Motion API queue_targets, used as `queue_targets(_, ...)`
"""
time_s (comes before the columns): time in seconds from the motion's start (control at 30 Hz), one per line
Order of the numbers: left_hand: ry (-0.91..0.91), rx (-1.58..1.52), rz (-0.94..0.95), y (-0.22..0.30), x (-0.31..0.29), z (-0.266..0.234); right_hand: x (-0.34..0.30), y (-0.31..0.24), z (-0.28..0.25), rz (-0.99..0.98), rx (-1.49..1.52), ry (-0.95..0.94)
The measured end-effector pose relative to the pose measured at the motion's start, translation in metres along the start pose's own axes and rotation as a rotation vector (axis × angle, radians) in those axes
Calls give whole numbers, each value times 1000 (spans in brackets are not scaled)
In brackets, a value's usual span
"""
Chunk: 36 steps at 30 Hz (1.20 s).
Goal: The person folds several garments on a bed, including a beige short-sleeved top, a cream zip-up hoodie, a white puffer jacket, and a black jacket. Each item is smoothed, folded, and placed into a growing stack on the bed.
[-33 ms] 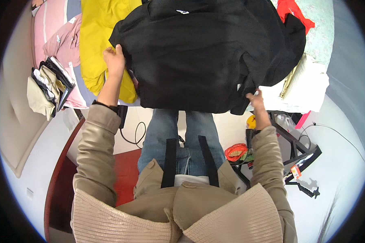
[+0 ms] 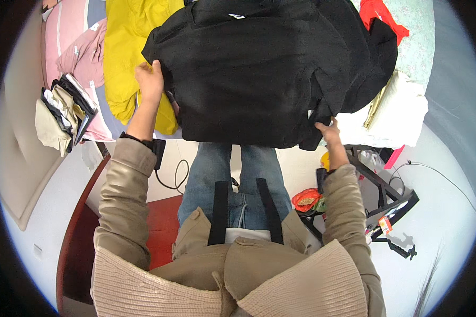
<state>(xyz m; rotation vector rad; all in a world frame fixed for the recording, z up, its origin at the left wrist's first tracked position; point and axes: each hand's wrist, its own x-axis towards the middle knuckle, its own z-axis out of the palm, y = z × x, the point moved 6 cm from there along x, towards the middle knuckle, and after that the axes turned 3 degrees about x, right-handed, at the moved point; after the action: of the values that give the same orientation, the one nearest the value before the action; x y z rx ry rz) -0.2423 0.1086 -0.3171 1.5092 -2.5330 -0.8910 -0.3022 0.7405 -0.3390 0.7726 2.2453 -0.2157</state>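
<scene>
A black long-sleeved top lies spread over the edge of the bed, its white neck label at the far side. At its left edge my left hand is closed, with thumb and fingers pinching the cloth. My right hand pinches the fabric near the lower right corner, where a sleeve end hangs beside the hem. Under and left of the top lies a mustard-yellow garment. Part of the top's right side is bunched in folds.
A stack of folded clothes stands at the bed's left edge, near a pink garment. Right of the top lie white folded cloth and a red garment. A black metal frame stands below at right.
My right hand has shifted slightly to the left along with the top's lower right corner. The left hand stays nearly where it was.
</scene>
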Motion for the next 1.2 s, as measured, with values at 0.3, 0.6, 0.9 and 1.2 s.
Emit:
queue_targets(0.3,-165,-26,94,48,-38,-12,-4,-28,-7,252,989,-207)
queue_targets(0.6,-337,-88,49,38,-51,-13,12,-44,-7,185,1599,-228)
queue_targets(0.9,-448,-295,-48,37,-62,-17,-165,-171,-193,-948,755,759)
queue_targets(1.2,-418,-569,-417,-10,-55,-14,-264,-263,-28,-1535,-105,110)
